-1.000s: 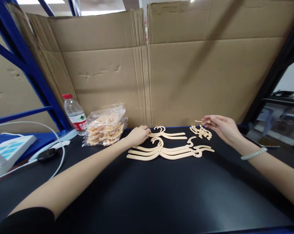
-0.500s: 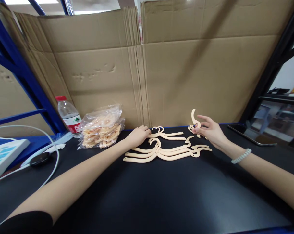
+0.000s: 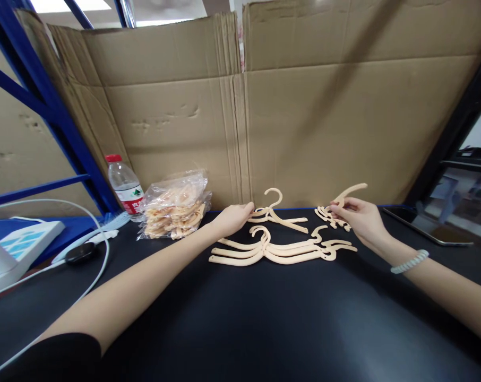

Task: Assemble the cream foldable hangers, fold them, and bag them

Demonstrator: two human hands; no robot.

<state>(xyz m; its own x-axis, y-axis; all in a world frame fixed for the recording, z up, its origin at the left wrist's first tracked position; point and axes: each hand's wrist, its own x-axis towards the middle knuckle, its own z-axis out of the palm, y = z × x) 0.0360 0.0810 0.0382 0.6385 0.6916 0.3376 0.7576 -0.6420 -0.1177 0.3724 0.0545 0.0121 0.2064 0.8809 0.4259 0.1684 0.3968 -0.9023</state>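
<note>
My left hand point(image 3: 236, 218) is closed on the left end of a cream folding hanger point(image 3: 282, 221), whose hook stands up. Under or behind it lies another hanger, partly covered. Between thumb and fingers, my right hand point(image 3: 362, 216) pinches a curved cream hanger piece point(image 3: 352, 191), its long arm pointing up and right. Just below that hand, several small curved pieces point(image 3: 324, 215) lie in a cluster. Nearer to me rests a row of cream hangers point(image 3: 236, 261), hooks pointing away, with loose hook pieces point(image 3: 328, 254) at their right ends.
Plastic bags of cream pieces point(image 3: 172, 212) sit at the left, beside a red-capped bottle point(image 3: 125, 185). A dark phone-like slab point(image 3: 423, 227) lies at the right. Cables and a white box point(image 3: 29, 249) occupy the far left. Cardboard point(image 3: 344, 116) walls the back of the black table point(image 3: 264, 318).
My left hand has raised a hanger's end, so its hook now stands up. The piece in my right hand has turned from upright to slanting right. The view has shifted slightly left.
</note>
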